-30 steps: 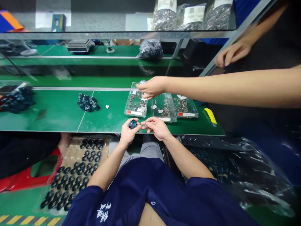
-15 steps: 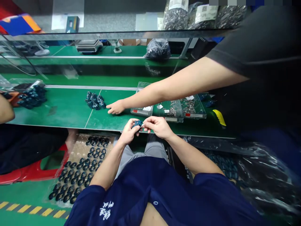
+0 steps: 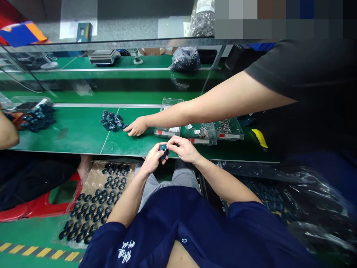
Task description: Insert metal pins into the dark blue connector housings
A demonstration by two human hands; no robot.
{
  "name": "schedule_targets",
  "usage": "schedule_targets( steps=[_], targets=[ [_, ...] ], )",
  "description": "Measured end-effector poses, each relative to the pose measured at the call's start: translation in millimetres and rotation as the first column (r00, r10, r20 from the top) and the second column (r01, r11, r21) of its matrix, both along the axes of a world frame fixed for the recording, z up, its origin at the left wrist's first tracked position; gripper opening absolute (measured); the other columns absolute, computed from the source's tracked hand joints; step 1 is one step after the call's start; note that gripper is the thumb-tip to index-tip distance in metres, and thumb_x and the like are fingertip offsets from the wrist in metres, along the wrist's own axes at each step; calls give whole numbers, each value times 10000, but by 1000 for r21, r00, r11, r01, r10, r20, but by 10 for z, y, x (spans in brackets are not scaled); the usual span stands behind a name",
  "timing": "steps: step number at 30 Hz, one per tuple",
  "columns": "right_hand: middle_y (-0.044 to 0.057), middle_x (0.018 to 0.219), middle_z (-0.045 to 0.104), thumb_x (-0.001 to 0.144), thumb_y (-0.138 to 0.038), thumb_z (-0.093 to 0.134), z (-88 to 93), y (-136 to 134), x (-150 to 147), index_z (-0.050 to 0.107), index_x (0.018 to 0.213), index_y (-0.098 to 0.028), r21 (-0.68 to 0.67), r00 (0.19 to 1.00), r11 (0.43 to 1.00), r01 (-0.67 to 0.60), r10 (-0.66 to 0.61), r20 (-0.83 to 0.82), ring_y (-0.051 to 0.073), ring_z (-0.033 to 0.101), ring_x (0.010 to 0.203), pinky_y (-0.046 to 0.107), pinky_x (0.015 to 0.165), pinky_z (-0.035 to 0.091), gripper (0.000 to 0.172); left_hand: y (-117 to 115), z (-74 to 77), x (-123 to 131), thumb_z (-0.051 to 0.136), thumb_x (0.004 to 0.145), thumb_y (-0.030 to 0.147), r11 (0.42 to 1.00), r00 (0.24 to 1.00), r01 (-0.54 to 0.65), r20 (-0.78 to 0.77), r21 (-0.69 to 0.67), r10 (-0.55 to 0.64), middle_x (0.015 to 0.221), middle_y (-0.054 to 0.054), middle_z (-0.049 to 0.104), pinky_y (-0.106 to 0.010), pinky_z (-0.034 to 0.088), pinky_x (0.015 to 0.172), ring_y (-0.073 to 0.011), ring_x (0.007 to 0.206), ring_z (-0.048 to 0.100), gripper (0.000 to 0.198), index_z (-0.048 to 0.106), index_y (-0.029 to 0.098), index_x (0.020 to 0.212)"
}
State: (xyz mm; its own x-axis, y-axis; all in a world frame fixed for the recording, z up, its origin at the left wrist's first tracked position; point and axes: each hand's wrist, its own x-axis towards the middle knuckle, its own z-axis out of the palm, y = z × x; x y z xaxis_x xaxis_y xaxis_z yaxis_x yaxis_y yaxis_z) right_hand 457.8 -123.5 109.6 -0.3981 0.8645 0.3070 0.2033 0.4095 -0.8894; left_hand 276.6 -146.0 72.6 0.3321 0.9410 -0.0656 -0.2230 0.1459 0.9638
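Note:
My left hand [image 3: 154,158] is closed around a small dark blue plastic part [image 3: 163,150] at the front edge of the green bench [image 3: 134,147]. The fingertips of my right hand [image 3: 182,149] pinch together against the top of that part; whatever they hold, if anything, is too small to name. Beyond my hands a co-worker's hand [image 3: 137,126] touches the right side of a pile of similar blue parts [image 3: 111,121]. The co-worker's bare arm [image 3: 195,108] crosses the bench from the right, passing over clear plastic trays.
Clear trays of small metal pieces [image 3: 205,131] stand right of centre, with a yellow-handled tool [image 3: 260,138] beyond them. Another blue heap [image 3: 39,118] lies at far left, near another person's arm [image 3: 7,130]. Black rings [image 3: 92,208] cover a cardboard sheet below, beside a red stool [image 3: 36,208].
The blue part has been tilted more upright in my left hand, and my right fingers have moved onto its upper end. The co-worker's hand now reaches a part at the pile's edge.

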Motion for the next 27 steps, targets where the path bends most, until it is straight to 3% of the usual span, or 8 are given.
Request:
schedule_targets(
  steps=[9,14,19,22,24,27],
  targets=[
    [26,862,612,918,-336,605,-37,-18,12,655,827,-160,-112,1000,994,15,-16,-10,107,553,633,229,538,455,204,-26,63,21,589,832,361,999,990,8,-139,47,-2,738,6,608,-187,369,458,-94,552,534,322,569,174,1093],
    [37,836,625,937,-291,583,-64,-52,35,668,826,-162,130,997,990,51,-58,49,142,581,773,284,731,486,190,-33,34,43,596,818,346,1000,994,3,-108,-27,-6,732,11,613,-171,339,439,-91,543,546,291,578,178,1055],
    [34,836,654,898,-312,614,-127,-42,28,671,806,-156,-80,997,996,47,-41,70,111,569,662,230,591,467,190,-2,-57,8,597,794,312,1000,990,-26,-139,-17,23,707,10,630,-175,339,431,-94,519,546,266,599,175,1022],
    [31,766,673,880,-348,612,-89,206,60,677,825,-150,-253,990,965,-69,97,100,119,587,617,226,553,469,216,36,-140,-46,595,776,310,1000,996,-26,-88,-8,25,687,-4,640,-184,317,411,-100,494,542,273,614,155,999],
    [39,726,685,910,-352,550,-32,564,97,679,845,-141,-289,979,957,-33,89,182,131,598,590,236,555,473,255,73,-213,-94,596,764,297,998,997,-56,-47,-27,55,712,-18,658,-196,354,431,-114,523,571,291,621,147,1012],
    [87,800,712,925,-253,505,17,1256,107,688,847,-121,-48,866,978,205,-158,475,166,634,702,267,678,484,239,131,-326,-175,613,749,272,989,990,-138,-11,-60,138,793,-39,684,-224,445,524,-129,610,617,314,636,141,1033]
  ],
)
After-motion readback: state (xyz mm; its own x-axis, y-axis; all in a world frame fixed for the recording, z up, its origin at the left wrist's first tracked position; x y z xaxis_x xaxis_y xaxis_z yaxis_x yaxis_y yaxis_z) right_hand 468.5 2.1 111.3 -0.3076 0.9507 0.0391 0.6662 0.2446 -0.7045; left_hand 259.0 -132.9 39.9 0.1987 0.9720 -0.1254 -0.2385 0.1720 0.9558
